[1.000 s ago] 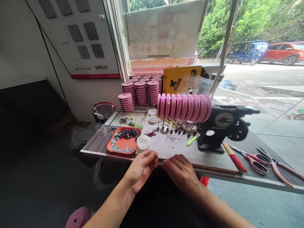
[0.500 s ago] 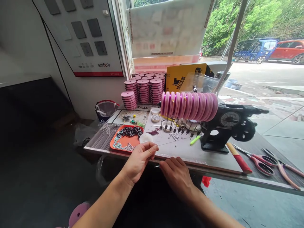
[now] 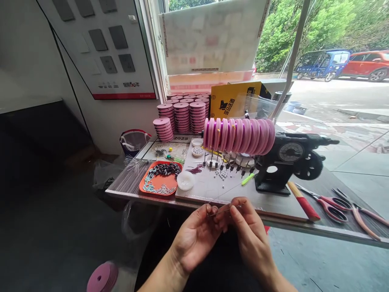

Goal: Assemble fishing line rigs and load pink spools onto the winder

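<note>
My left hand (image 3: pixel 196 239) and my right hand (image 3: pixel 252 235) are close together just off the front edge of the board (image 3: pixel 194 196). Each has thumb and fingers pinched. A thin line (image 3: pixel 232 189) stretches between the fingers, and a strand slants up over the board to the right. Whether a small piece sits on the line between the fingertips is too fine to make out. Beyond the hands lie loose white beads (image 3: pixel 221 174), a round white dish (image 3: pixel 186 181) and an orange tray (image 3: pixel 161 178) of dark, turquoise and silvery pieces.
A black winding machine (image 3: pixel 273 180) carries a row of pink spools (image 3: pixel 240 136), with small black weighted pins hanging below. Scissors (image 3: pixel 331 209), pliers (image 3: pixel 358 219) and a red-handled tool (image 3: pixel 305 205) lie at right. Stacked pink spools (image 3: pixel 182 117) stand behind; a yellow box (image 3: pixel 234 99) is beside them.
My left hand has come down and right, away from the white dish, and turned palm up. My right hand has risen and turned, so both now meet at the line.
</note>
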Action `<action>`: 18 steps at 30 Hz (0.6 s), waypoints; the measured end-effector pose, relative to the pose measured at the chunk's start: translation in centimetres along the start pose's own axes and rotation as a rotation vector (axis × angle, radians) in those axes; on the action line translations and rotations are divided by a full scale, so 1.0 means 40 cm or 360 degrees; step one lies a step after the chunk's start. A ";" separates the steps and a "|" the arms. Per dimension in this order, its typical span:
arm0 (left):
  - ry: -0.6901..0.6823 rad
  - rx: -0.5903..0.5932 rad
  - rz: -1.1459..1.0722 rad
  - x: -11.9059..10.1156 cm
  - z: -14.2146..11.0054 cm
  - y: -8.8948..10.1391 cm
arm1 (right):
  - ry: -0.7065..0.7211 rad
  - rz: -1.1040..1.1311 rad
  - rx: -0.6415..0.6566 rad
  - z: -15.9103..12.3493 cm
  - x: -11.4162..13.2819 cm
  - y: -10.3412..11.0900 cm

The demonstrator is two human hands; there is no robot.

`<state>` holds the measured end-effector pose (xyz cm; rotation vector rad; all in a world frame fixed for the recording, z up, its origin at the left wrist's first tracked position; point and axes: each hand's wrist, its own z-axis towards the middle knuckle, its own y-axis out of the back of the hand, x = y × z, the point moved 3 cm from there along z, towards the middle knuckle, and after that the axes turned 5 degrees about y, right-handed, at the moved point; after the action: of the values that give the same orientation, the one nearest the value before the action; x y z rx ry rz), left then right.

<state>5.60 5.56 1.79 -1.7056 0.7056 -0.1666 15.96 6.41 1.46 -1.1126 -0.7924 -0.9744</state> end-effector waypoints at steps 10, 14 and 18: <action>-0.0068 -0.0248 -0.0130 0.005 -0.007 0.016 | 0.0411 -0.0505 0.0208 -0.012 0.009 -0.014; -0.0130 -0.0567 -0.0130 0.015 -0.025 0.035 | 0.0967 -0.1102 0.0359 -0.029 0.030 -0.009; -0.0230 -0.0305 0.0293 0.006 -0.060 0.033 | 0.1207 -0.1496 0.0364 0.002 0.079 -0.005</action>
<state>4.19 3.27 1.14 -1.8025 0.7852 0.1562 16.98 5.73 4.36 -0.0542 -0.7465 -1.8725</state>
